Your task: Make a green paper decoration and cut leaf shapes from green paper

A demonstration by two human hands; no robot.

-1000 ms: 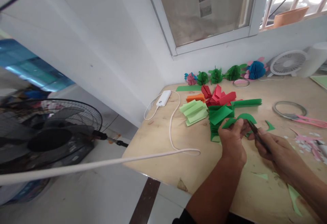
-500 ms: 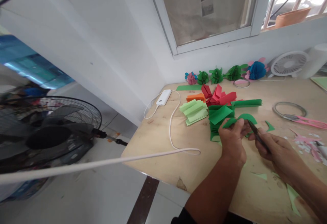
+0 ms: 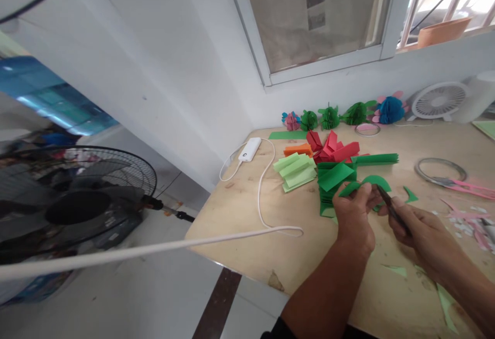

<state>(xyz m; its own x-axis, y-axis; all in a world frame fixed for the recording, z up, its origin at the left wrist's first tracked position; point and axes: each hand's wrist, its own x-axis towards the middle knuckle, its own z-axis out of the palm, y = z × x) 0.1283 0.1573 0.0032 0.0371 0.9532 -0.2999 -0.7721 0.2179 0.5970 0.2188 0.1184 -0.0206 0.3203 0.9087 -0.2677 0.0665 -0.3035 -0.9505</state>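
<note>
My left hand (image 3: 355, 220) is closed, pinching a curved piece of green paper (image 3: 376, 181) between thumb and fingers. In my right hand (image 3: 421, 225) is a dark, narrow, blade-like tool (image 3: 391, 206), its tip against the green paper near my left fingertips. My grip covers the tool's rear end, so its exact kind is unclear. Just left of my left hand lies a stack of folded green paper (image 3: 328, 181). A small curved green scrap (image 3: 410, 194) rests beyond my right hand.
Light green (image 3: 296, 171), orange (image 3: 297, 150) and red folded papers (image 3: 336, 149) lie mid-table. Paper figures (image 3: 329, 117) and a small white fan (image 3: 440, 99) line the wall. Pink-handled scissors (image 3: 474, 188) sit right. A white cable (image 3: 216, 241) crosses the table to a power bank (image 3: 250, 149).
The view has shifted slightly, so everything appears a little lower and further right. Both hands keep their grips, with almost no visible movement against the paper.
</note>
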